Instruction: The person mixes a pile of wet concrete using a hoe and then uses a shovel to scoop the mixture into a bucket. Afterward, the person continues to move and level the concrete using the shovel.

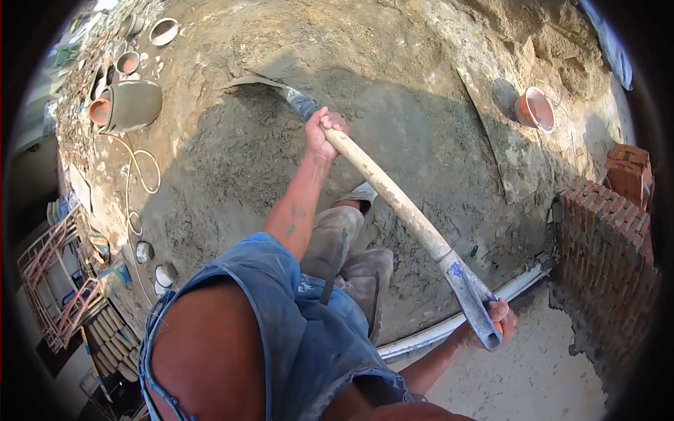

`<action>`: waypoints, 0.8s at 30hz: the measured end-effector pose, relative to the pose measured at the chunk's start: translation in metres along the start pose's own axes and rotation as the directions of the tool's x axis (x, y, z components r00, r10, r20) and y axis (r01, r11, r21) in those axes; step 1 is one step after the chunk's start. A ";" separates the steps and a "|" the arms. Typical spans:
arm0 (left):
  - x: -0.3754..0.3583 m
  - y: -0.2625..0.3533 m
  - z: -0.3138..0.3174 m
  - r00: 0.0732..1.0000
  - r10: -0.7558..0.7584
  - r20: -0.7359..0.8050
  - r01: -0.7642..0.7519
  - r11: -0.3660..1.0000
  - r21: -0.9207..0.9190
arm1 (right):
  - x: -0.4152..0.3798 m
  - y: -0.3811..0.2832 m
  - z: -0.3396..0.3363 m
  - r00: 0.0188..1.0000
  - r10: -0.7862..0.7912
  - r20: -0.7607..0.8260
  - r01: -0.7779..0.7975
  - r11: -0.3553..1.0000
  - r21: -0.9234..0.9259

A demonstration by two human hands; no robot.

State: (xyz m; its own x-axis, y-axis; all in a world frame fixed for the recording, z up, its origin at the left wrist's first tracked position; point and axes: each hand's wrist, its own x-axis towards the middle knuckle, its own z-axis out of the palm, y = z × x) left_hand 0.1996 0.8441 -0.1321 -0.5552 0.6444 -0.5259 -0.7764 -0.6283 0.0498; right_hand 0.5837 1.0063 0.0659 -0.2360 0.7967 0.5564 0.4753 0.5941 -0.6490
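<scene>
A long-handled shovel [393,191] runs diagonally from the upper middle down to the right. My left hand [325,135] is wrapped round its shaft just above the blade socket. At the other end my right hand [500,323] grips the grey D-shaped handle [472,298]. The shovel's blade [256,82] lies at the edge of wet grey mortar [246,154] spread over the ground, its tip partly hidden in it. My legs and one shoe [365,196] show beneath the shaft.
An orange bucket [536,111] stands upper right, near a brick wall [607,224] and stacked bricks [627,175]. A dark barrel [133,105], smaller buckets and a yellow hose [144,156] lie left. A white pipe edge [421,340] runs behind me; metal racks [63,274] stand lower left.
</scene>
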 end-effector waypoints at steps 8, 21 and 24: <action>-0.158 0.060 0.074 0.881 0.165 0.444 0.006 0.934 -0.357 | 0.014 -0.125 -0.094 0.758 -0.613 -0.223 0.646 0.753 0.123; -0.374 0.075 0.193 0.802 0.305 0.514 0.013 0.851 -0.525 | 0.075 -0.374 -0.257 0.181 -0.736 -0.652 0.983 0.118 0.140; -0.382 0.103 0.186 0.828 0.346 0.441 -0.067 0.842 -0.536 | 0.067 -0.429 -0.255 0.144 -0.707 -0.692 0.989 0.085 0.119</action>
State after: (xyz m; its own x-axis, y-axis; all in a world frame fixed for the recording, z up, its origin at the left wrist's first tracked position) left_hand 0.2760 0.6139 0.2325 -0.8602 0.5082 -0.0433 -0.4567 -0.8052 -0.3782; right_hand 0.5803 0.7759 0.5139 0.2166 -0.3824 0.8982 -0.2938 0.8519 0.4336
